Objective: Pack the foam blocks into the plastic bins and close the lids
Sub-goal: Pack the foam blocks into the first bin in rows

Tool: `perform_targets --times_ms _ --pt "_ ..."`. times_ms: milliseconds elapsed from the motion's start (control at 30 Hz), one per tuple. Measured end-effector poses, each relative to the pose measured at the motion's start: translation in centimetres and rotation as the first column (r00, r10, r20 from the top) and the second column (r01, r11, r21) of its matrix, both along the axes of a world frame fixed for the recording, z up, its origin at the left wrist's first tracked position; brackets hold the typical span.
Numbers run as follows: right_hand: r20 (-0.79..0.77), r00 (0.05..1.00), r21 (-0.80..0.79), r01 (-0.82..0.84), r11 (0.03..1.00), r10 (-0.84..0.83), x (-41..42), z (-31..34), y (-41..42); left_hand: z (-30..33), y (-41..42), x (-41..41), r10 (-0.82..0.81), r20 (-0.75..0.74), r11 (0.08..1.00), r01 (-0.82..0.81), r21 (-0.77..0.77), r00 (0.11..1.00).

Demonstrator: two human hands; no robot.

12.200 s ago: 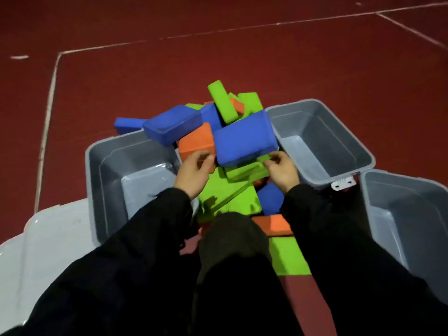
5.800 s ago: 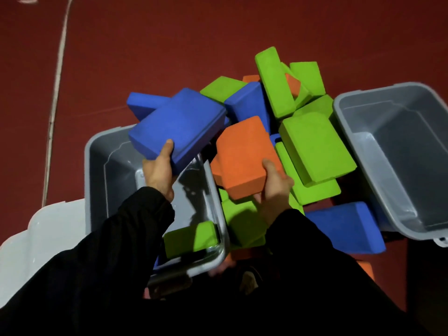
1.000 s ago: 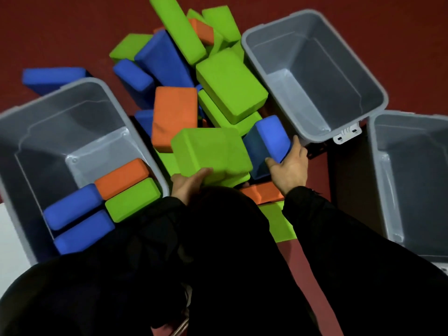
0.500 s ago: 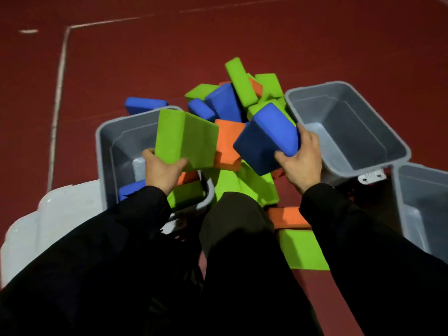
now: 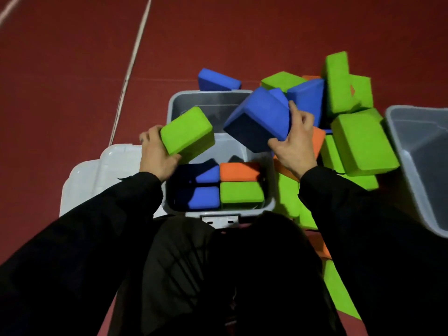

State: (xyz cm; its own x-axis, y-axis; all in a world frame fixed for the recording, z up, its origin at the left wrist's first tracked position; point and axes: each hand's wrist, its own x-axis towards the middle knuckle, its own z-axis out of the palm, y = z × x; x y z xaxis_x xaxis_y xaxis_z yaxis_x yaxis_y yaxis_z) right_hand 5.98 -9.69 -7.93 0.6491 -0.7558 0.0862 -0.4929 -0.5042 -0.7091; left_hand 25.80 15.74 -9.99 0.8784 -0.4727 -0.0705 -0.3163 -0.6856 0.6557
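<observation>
Both hands have carried gripped blocks, green block [image 5: 187,133] and blue block [image 5: 259,120], over the bin [image 5: 218,97].

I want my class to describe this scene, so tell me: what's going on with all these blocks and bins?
A person is packing foam blocks into a grey bin. The left hand holds a green block and the right hand holds a blue block, both above the bin. Four blocks already lie in its near end: two blue, one orange, one green. A pile of loose blocks lies to the right beside another open bin. A white lid lies on the left.
</observation>
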Motion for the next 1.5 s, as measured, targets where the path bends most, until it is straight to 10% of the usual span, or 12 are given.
perform_targets --times_ms 667,833,1100,1500 --pt "-0.262 0.939 -0.016 -0.234 0.972 0.222 6.8 -8.8 -3.7 -10.2 -6.4 4.3 -0.278 0.009 0.757 0.213 0.618 0.961" --pt "-0.486 0.781 0.051 -0.422 0.905 0.392 7.9 -11.4 -5.2 -12.3 -6.5 4.8 -0.316 0.084 0.665 0.158 0.730 0.945" --pt "-0.741 0.565 -0.061 -0.594 0.802 0.362 7.5 -17.5 -5.5 -15.5 -6.5 4.7 -0.477 0.061 0.628 0.291 0.722 0.877" --pt "-0.753 0.526 -0.120 -0.701 0.703 0.395 8.2 -20.4 -3.7 -17.3 -7.6 4.0 -0.355 -0.086 0.617 0.303 0.727 0.931"
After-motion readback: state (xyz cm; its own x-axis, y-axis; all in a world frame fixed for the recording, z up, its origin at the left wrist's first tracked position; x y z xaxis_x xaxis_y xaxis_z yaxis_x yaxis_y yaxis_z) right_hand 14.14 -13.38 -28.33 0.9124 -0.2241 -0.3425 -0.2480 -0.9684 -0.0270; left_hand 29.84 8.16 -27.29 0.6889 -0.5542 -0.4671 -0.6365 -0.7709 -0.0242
